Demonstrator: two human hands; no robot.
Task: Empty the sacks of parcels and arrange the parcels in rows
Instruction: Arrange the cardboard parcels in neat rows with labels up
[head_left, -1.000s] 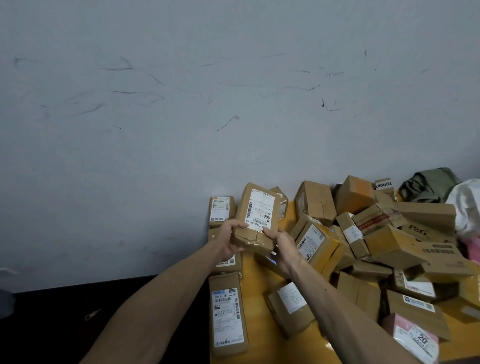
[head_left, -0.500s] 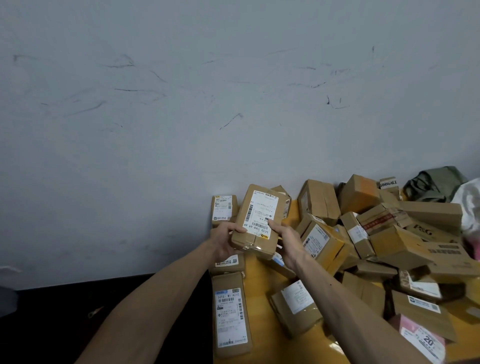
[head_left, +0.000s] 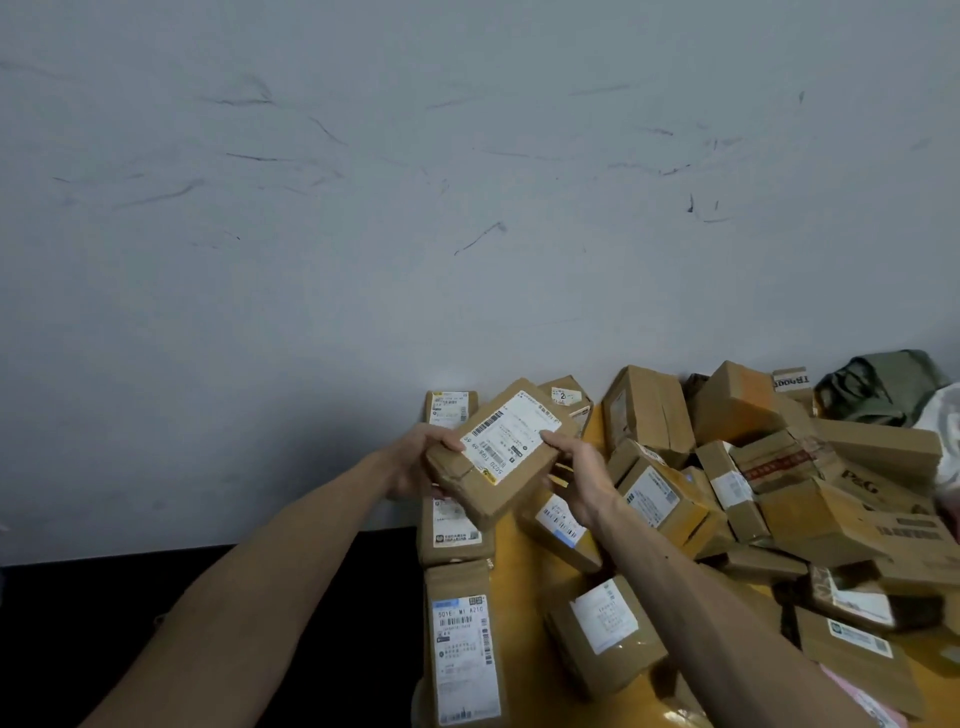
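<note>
A brown cardboard parcel (head_left: 498, 452) with a white barcode label is held tilted in the air above the yellow table (head_left: 524, 597). My left hand (head_left: 415, 462) grips its left end and my right hand (head_left: 576, 473) grips its right side, thumb on the label. Below it, along the table's left edge, labelled parcels lie in a line: a long one (head_left: 462, 644) at the front, one (head_left: 452, 530) behind it, another (head_left: 449, 408) by the wall. A loose heap of parcels (head_left: 769, 483) covers the right half of the table.
A grey scuffed wall (head_left: 467, 208) rises directly behind the table. Dark floor (head_left: 104, 623) lies left of the table edge. A green sack (head_left: 878, 387) and a white bag (head_left: 943, 415) sit at the far right by the wall. A single labelled box (head_left: 602, 629) rests near the front.
The parcel in my hands has turned, its label now running slantwise, and it has risen slightly. Both hands shifted with it.
</note>
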